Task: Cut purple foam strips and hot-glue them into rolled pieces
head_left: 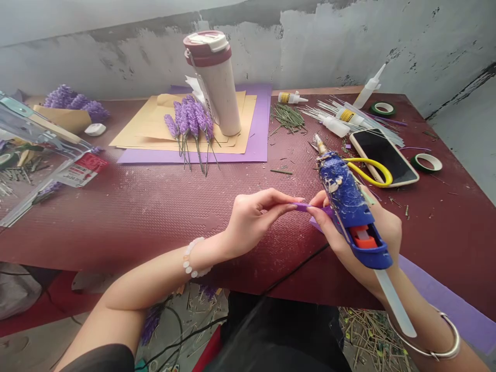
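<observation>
My left hand [251,222] pinches one end of a narrow purple strip [301,206], thumb and fingertips pressed together on it, and my right hand [360,232] grips the same strip close by between thumb and finger, so it stretches short and level just above the near part of the dark red table [163,206]. A blue glue gun [344,196], crusted with dried glue, lies along the top of my right hand with its nozzle pointing away from me and a pale glue stick [395,305] jutting from its back; its grip is hidden, so I can't tell how my other fingers hold it. A black cord [298,266] runs under my wrists' level toward my lap. Beyond my right hand, a yellow loop handle [389,175] overlaps a phone [383,147], with a roll of green tape [414,164] just beside it. Farther off, cut green stems [289,119] lie in a heap, and a bunch of purple flowers [189,121] rests on brown paper [139,132] beside an upright tumbler [220,93]. A purple sheet [445,305] lies by my right forearm.
</observation>
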Available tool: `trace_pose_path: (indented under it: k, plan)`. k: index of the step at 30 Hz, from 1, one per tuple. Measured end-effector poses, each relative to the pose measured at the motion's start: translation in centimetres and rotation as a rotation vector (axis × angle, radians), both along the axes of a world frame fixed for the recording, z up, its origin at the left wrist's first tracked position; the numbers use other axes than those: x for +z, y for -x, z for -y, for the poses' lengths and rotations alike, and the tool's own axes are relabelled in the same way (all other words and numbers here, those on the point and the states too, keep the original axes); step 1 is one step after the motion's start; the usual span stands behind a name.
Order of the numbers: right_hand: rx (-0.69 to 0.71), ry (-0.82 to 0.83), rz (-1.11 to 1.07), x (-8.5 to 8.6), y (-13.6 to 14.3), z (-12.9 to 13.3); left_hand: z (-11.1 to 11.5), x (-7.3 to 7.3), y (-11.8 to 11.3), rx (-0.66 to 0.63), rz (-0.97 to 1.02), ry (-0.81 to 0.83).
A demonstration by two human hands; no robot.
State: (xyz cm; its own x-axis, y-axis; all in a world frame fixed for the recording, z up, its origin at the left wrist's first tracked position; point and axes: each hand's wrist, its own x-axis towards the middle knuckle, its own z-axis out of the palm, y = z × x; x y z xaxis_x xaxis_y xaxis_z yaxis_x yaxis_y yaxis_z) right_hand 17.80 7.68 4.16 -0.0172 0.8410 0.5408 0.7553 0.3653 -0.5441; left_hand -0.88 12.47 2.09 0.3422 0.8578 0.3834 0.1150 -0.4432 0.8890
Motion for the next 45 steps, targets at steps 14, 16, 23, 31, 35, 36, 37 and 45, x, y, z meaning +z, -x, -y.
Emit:
trace_pose_path:
  k: [14,16,23,31,35,36,37,45]
  plan:
    - [0.012,0.016,0.041,-0.30,-0.35,0.04,-0.31,-0.33,-0.06,-0.144,0.127,0.213]
    - [0.010,0.001,0.076,-0.37,-0.32,0.10,-0.35,-0.36,-0.07,-0.157,0.122,0.211]
    - [0.057,0.027,0.017,-0.18,-0.03,0.07,-0.12,-0.01,0.12,-0.072,-0.032,0.007]
    - [0.126,0.090,-0.097,0.05,-0.57,-0.39,0.16,0.28,0.29,-0.058,-0.103,-0.139]
    - [0.114,0.081,-0.134,0.07,-0.39,-0.32,0.08,0.34,0.31,-0.071,-0.091,-0.121]
    - [0.109,0.083,-0.139,0.10,-0.34,-0.26,0.03,0.30,0.28,-0.078,-0.085,-0.101]
    - [0.105,0.086,-0.143,0.13,-0.30,-0.20,-0.03,0.24,0.24,-0.090,-0.078,-0.073]
    - [0.121,0.109,-0.161,0.11,-0.12,-0.17,-0.60,-0.23,0.06,-0.259,0.038,0.190]
